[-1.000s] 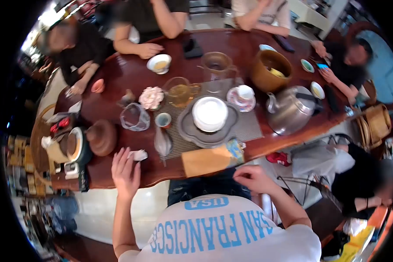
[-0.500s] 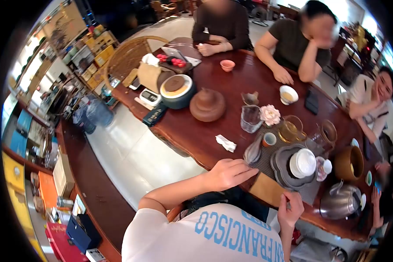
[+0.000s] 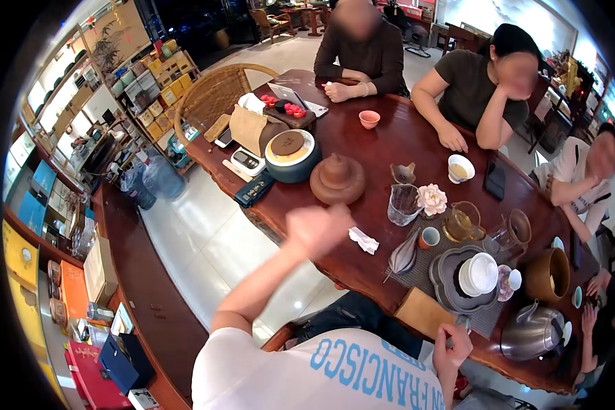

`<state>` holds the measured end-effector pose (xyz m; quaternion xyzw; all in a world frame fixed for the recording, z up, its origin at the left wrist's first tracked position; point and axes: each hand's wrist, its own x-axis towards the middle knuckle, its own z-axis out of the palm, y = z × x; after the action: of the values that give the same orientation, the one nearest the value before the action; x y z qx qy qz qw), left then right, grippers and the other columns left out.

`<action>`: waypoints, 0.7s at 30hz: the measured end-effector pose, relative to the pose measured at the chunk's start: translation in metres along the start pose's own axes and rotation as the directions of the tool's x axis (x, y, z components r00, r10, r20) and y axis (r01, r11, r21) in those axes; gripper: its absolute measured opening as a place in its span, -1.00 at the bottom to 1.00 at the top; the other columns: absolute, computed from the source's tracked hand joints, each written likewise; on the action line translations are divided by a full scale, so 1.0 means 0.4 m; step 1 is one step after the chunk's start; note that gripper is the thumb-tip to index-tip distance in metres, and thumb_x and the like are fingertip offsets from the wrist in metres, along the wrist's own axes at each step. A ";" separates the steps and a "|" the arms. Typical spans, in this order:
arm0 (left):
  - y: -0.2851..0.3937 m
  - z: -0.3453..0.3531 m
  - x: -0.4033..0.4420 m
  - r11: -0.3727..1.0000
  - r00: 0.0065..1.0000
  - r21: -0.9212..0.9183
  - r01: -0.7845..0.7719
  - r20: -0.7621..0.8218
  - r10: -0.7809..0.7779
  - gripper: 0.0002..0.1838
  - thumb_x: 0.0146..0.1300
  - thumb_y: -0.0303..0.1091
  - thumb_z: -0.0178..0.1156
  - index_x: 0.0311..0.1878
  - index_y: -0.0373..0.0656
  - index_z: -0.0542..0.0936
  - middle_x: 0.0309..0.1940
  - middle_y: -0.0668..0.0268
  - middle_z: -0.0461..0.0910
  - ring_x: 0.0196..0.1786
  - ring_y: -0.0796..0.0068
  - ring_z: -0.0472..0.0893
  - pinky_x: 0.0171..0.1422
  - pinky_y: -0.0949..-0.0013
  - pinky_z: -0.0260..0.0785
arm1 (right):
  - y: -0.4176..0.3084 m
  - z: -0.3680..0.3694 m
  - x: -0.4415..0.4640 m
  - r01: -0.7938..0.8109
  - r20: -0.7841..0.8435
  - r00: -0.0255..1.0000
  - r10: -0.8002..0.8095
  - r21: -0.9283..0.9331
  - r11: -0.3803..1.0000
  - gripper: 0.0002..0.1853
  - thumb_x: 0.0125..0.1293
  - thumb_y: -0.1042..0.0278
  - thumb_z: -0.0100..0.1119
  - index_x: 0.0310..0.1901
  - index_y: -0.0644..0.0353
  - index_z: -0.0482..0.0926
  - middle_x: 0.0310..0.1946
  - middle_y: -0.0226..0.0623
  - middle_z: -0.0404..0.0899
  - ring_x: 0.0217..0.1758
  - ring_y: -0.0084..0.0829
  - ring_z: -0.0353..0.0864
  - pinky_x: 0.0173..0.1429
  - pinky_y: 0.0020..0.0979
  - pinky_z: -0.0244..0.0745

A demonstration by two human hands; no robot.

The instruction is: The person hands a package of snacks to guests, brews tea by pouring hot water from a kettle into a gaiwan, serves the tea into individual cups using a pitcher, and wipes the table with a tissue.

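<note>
My left hand (image 3: 319, 231) is smeared by motion over the table's near edge. It is close to a brown clay pot (image 3: 337, 179) with a knobbed lid and a crumpled white tissue (image 3: 363, 240). Whether it holds anything is hidden by the blur. My right hand (image 3: 452, 345) is curled closed at the front edge, beside a tan wooden board (image 3: 420, 311); the inside of its fingers is hidden. Beyond it, a white lidded bowl (image 3: 479, 273) sits on a dark scalloped tray (image 3: 443, 290). A steel kettle (image 3: 531, 333) stands to the right.
Around the tray are a small cup (image 3: 428, 238), a glass teapot (image 3: 463, 222), a clear glass (image 3: 404, 205) and a pink flower (image 3: 432, 199). A digital scale (image 3: 247, 162) and a round dark-blue pot (image 3: 293, 167) stand at left. Several people sit around the wooden table (image 3: 389, 147).
My left hand has moved left and away from me, from beside the board towards the clay pot. My right hand stays closed near the table edge. The view has shifted slightly.
</note>
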<state>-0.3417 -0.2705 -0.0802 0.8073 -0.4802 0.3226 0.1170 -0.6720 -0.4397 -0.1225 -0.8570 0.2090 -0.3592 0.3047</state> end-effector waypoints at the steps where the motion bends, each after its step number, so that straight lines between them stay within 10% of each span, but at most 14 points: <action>1: -0.107 0.043 0.010 0.998 0.985 -0.047 0.051 -0.162 -0.058 -0.87 0.13 -0.36 0.20 -0.51 -0.01 0.48 -0.67 0.27 0.50 -0.62 0.32 0.52 -0.61 0.25 0.28 | -0.007 0.002 -0.010 -0.009 0.015 1.000 0.009 0.030 1.000 -0.95 0.09 0.62 0.21 -0.37 0.32 0.57 -0.51 -0.19 0.53 -0.49 -0.35 0.51 -0.35 -0.45 0.39; 2: -0.200 0.048 0.033 0.992 0.914 -0.088 0.093 -0.387 -0.120 -0.90 0.12 -0.38 0.30 -0.43 -0.10 0.57 -0.64 0.26 0.48 -0.60 0.25 0.49 -0.53 0.23 0.33 | -0.010 0.007 -0.021 -0.036 0.039 0.999 0.034 0.056 0.998 -0.95 0.09 0.62 0.21 -0.38 0.32 0.57 -0.52 -0.19 0.53 -0.51 -0.35 0.51 -0.36 -0.45 0.39; 8: -0.765 0.139 0.018 0.482 0.429 -0.066 0.874 -0.364 -0.827 -0.71 0.22 -0.08 0.09 -0.18 -0.01 0.68 -0.30 0.07 0.65 -0.19 0.04 0.64 -0.10 0.10 0.47 | -0.039 0.072 -0.015 -0.127 0.027 0.992 0.125 0.067 0.990 -0.94 0.06 0.61 0.23 -0.40 0.30 0.56 -0.57 -0.16 0.52 -0.55 -0.29 0.51 -0.41 -0.38 0.39; 21: -1.091 0.380 -0.109 0.658 0.626 0.284 0.697 0.208 -0.752 -0.21 0.05 0.04 0.29 0.28 -0.23 0.33 0.31 0.01 0.31 0.38 -0.02 0.24 0.45 0.06 0.05 | -0.113 0.165 0.077 -0.045 0.041 0.998 0.049 -0.093 0.995 -0.91 0.03 0.59 0.28 -0.41 0.26 0.56 -0.58 -0.15 0.50 -0.55 -0.15 0.49 -0.46 -0.27 0.37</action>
<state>0.0774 -0.0924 -0.1713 0.9787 -0.0945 0.1591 0.0893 -0.5965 -0.4002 -0.1139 -0.8725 0.2387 -0.3234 0.2778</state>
